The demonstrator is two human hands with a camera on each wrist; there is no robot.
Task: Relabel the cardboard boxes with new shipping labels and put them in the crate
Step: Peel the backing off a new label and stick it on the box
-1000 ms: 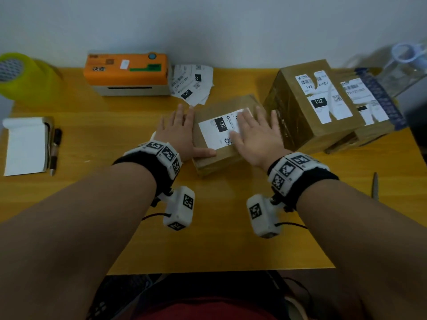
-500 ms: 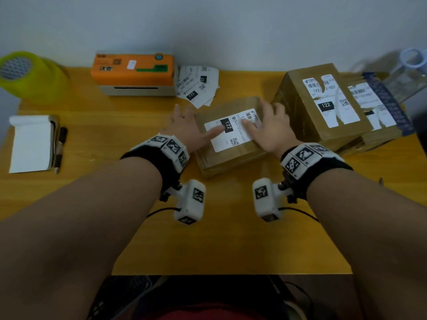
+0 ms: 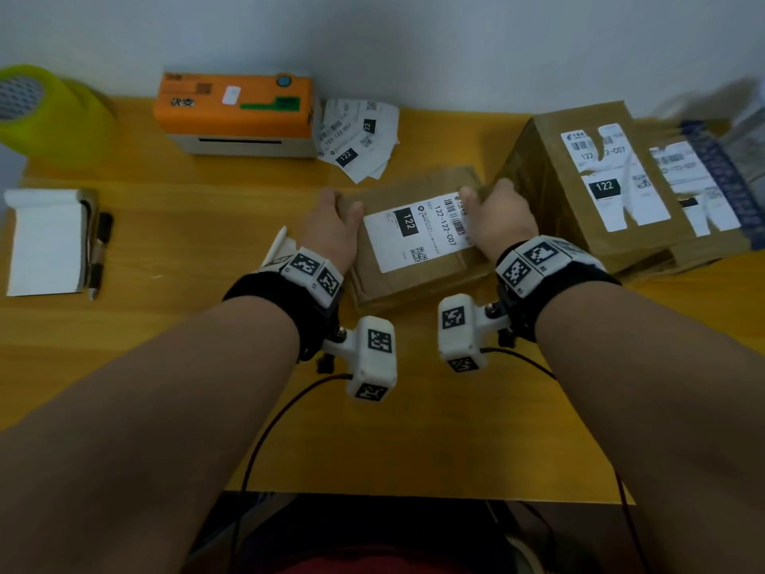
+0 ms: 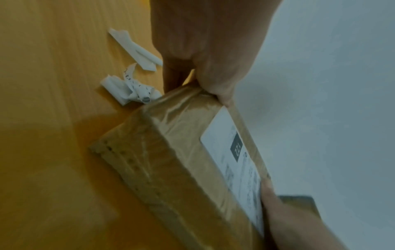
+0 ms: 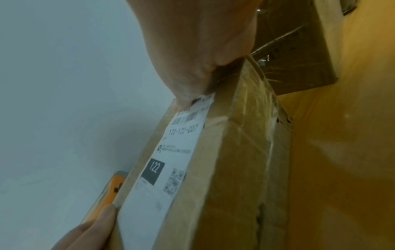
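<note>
A flat cardboard box (image 3: 414,279) (image 4: 171,160) (image 5: 239,160) lies mid-table with a fresh white shipping label (image 3: 418,232) (image 5: 169,157) reading 122 on top. My left hand (image 3: 335,225) (image 4: 205,55) grips its left end, thumb on top, fingers down the side. At the right end my right hand (image 3: 494,219) (image 5: 198,55) grips it the same way, thumb on the label's barcode corner. Two larger boxes (image 3: 596,184) with torn old labels stand at the right. No crate is in view.
An orange label printer (image 3: 236,113) sits at the back with loose printed labels (image 3: 356,140) beside it. Torn label scraps (image 4: 130,91) lie left of the box. A notepad and pen (image 3: 45,242) lie far left, a yellow tape roll (image 3: 37,105) at back left.
Both hands have left the label's face, where they lay flat and pressed it, and moved out to the box's two ends, now gripping them.
</note>
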